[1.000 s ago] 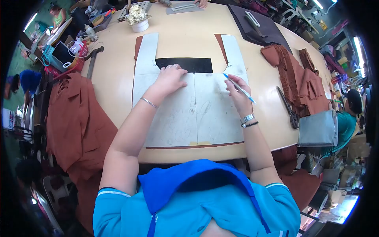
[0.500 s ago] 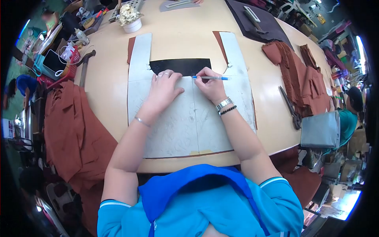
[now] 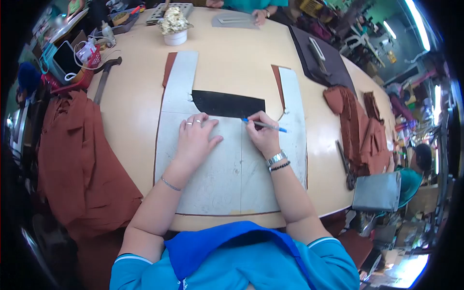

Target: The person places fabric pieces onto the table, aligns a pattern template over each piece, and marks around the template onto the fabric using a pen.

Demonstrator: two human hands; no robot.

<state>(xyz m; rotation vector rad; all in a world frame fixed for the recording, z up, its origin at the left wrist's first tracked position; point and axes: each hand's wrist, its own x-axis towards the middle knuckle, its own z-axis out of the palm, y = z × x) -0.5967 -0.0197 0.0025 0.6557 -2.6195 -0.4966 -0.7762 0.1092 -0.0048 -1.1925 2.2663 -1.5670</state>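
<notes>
A large pale grey pattern sheet point(image 3: 208, 179) with two upright arms lies over reddish-brown material, whose edges show around it. Between the arms, a black piece point(image 3: 229, 104) meets the sheet's upper edge. My left hand point(image 3: 195, 137) rests flat on the sheet, fingers spread, with the fingertips near that edge. In my right hand point(image 3: 263, 135) is a blue-and-clear pen point(image 3: 271, 127), its tip touching down where the black piece meets the sheet, close to the vertical centre line.
Brown material point(image 3: 82, 159) drapes over the table's left side; more point(image 3: 362, 130) lies right. A hammer point(image 3: 104, 79), red basket point(image 3: 92, 65), white pot point(image 3: 175, 37), scissors point(image 3: 345, 166) and dark sheet point(image 3: 321, 60) surround the work. A co-worker's hands point(image 3: 261, 17) show at the far edge.
My right hand has moved left from the sheet's right side, and the pen tip now sits at the centre of the upper edge. My left hand stays on the sheet. The camera view has shifted.
</notes>
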